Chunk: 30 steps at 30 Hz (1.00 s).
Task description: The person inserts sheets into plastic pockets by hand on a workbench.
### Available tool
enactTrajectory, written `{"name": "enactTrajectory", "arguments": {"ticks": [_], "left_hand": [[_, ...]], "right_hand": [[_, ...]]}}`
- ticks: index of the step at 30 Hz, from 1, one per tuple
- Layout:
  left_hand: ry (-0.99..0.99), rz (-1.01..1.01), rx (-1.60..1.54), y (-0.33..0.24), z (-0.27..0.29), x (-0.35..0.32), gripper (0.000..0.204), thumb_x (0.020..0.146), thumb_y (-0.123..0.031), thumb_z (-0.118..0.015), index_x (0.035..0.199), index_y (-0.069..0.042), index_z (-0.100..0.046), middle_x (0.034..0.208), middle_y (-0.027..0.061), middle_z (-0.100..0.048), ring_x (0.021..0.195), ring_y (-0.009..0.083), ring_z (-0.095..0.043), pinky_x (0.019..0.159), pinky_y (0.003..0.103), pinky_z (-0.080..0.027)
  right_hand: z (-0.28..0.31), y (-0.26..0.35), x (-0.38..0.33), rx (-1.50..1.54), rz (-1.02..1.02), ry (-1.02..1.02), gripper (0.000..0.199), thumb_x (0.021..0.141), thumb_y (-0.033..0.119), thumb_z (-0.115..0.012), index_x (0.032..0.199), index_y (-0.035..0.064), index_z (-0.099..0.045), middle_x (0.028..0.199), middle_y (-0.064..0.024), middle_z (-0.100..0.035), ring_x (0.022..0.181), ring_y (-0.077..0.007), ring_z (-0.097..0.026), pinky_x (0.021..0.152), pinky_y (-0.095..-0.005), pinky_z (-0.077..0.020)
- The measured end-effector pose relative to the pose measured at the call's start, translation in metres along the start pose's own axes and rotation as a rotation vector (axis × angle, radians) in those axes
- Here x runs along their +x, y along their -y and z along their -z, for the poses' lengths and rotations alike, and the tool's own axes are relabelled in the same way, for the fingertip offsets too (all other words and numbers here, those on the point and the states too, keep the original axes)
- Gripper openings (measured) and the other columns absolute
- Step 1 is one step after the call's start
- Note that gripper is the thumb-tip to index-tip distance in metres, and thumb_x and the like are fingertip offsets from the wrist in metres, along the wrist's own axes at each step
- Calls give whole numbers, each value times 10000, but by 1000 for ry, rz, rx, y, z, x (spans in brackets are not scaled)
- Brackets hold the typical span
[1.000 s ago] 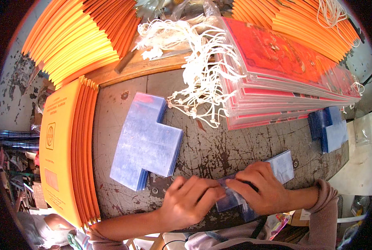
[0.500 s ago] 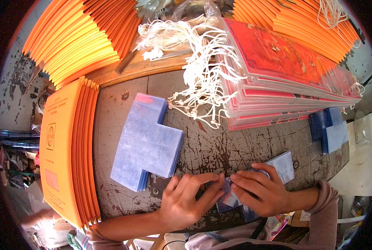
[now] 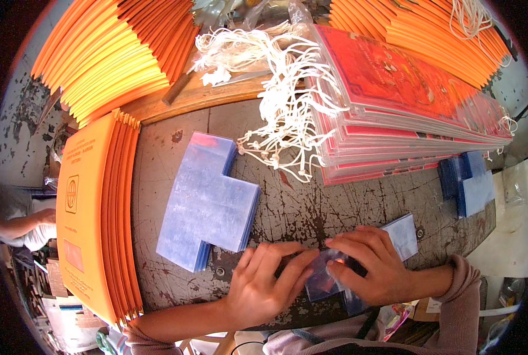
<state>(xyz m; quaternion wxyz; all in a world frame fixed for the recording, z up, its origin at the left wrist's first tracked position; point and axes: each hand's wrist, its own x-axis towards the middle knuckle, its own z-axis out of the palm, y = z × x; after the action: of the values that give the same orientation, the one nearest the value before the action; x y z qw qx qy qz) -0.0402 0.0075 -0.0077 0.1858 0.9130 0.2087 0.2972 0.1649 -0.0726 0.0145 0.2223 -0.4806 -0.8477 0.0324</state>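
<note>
Near the table's front edge lies a small clear bluish plastic sleeve [image 3: 322,287] with a reddish patch showing through it. My left hand [image 3: 267,281] reaches its left corner, fingers bent and thumb and fingertip pressed at the edge. Over its right side curves my right hand [image 3: 373,266], thumb and fingers apart with a gap between them. Beneath that hand, partly hidden, more blue plastic pieces [image 3: 401,236] stick out on the far side. Left of the hands sits a stepped stack of bluish clear plastic sheets [image 3: 208,201].
Orange folders [image 3: 83,207] stand stacked at the left, with more orange stacks behind. Red printed plastic pouches [image 3: 394,83] with white strings [image 3: 293,100] are piled at the back right. Another blue plastic stack [image 3: 468,184] lies far right. A co-worker's arm [image 3: 27,225] shows at far left.
My right thumb and fingers have spread apart over the sleeve, and my left fingers have loosened slightly. At the far left, the co-worker's arm has moved up and away.
</note>
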Motion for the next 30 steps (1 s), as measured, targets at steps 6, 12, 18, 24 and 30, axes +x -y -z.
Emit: {"name": "enactTrajectory", "arguments": {"ticks": [6,12,18,24,30], "left_hand": [[16,13,64,-1,-2,-3,336,723,-151,-738,1047,-78,-690,992,5,-583,727,149,-530,597,276,-369],[32,-72,85,0,3,-4,266,725,-167,-731,977,-87,-695,968,3,-592,698,130,-519,576,269,-336],[46,-111,-14,-1,4,-1,251,719,-170,-739,942,-81,-666,881,-2,-605,731,131,-558,591,269,-343],[18,86,14,-3,3,3,313,744,-150,-740,1038,-65,-673,975,15,-589,765,146,-555,600,277,-360],[16,10,74,-2,1,-1,281,741,-152,-742,1005,-64,-703,999,0,-583,732,132,-529,587,274,-356]], "right_hand": [[-1,3,-4,-67,50,-23,249,739,169,-629,950,37,-629,1080,-115,-620,978,-222,-605,920,-441,-460],[-2,-1,-4,54,21,12,271,722,163,-618,957,28,-633,1064,-126,-581,932,-251,-575,869,-442,-471],[-4,0,-5,103,-39,34,293,711,152,-624,973,21,-626,1098,-145,-557,947,-281,-559,875,-442,-458],[-3,1,-2,-30,14,-15,264,715,152,-643,944,21,-632,1067,-139,-589,954,-271,-585,900,-462,-457],[-2,-2,-2,41,38,-14,261,723,128,-650,952,4,-639,1045,-142,-585,933,-269,-585,854,-428,-479]]}}
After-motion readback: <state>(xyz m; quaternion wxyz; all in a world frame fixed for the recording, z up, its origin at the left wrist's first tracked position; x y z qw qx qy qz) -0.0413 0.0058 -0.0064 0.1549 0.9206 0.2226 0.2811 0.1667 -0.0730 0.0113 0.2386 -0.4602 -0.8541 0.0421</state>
